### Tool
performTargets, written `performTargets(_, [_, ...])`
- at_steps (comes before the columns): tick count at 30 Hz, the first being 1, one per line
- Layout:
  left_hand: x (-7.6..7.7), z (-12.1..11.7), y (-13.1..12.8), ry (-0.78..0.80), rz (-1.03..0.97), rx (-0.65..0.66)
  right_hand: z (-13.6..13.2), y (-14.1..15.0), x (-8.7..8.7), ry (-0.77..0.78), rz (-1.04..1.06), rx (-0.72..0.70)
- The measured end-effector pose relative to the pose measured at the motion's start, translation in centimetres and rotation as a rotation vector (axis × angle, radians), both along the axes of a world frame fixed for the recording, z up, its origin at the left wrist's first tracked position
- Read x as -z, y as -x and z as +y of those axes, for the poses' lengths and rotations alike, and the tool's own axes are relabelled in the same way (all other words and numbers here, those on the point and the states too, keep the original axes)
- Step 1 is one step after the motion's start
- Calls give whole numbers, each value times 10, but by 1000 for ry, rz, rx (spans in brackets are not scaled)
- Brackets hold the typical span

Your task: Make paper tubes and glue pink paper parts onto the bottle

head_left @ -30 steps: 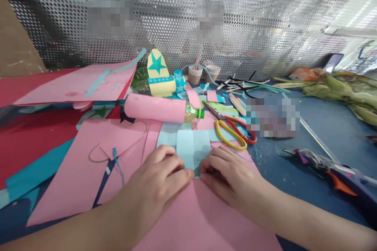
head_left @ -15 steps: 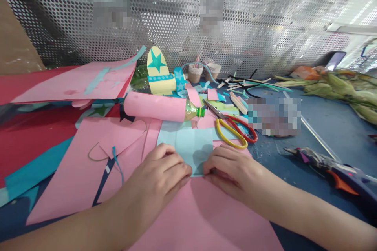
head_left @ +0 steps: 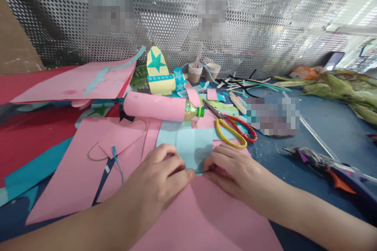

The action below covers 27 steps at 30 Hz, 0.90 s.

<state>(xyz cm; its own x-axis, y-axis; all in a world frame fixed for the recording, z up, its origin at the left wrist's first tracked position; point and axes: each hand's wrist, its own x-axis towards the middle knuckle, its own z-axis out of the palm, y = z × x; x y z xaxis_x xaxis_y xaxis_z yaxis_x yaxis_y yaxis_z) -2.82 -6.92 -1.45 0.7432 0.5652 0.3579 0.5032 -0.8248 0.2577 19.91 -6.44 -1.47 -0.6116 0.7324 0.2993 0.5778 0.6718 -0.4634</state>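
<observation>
A light blue sheet of paper [head_left: 196,143] with crease lines lies over pink paper [head_left: 206,211] in front of me. My left hand [head_left: 165,174] is closed at the near left edge of the blue sheet, its thumb and fingers bent over it. At the near right corner my right hand [head_left: 228,166] pinches the same edge, fingertips curled and partly hidden. Just beyond the sheet lies a plastic bottle wrapped in pink paper [head_left: 156,106], its green cap pointing right. Scissors [head_left: 232,125] with one yellow and one red handle rest behind my right hand, blades apart.
A glue gun [head_left: 330,170] lies at the right, near a clear stick [head_left: 315,133]. Pink sheets [head_left: 76,78] are stacked at the left. Behind stand two small cups [head_left: 194,73] and a yellow paper shape with a star [head_left: 159,66]. Corn husks [head_left: 338,86] lie far right.
My left thumb has shifted slightly right and up along the near edge of the blue paper, closer to my right hand. My right hand has stayed nearly still.
</observation>
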Motion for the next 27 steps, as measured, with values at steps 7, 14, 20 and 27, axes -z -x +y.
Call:
performTargets(7, [3,1,2,16,-20,-8,0,-3,-2,-149,-53,-95])
performTargets(14, [-1,2,0,2,12,2,-1,-2,-4,-219,-89,-86])
performTargets(20, [-4,1,-2,64,-7,-39,-2,-1,-5,-219,-96,-75])
performTargets(27, [-4,3,-4,85,-42,30,-4,0,1,-181,-69,-78])
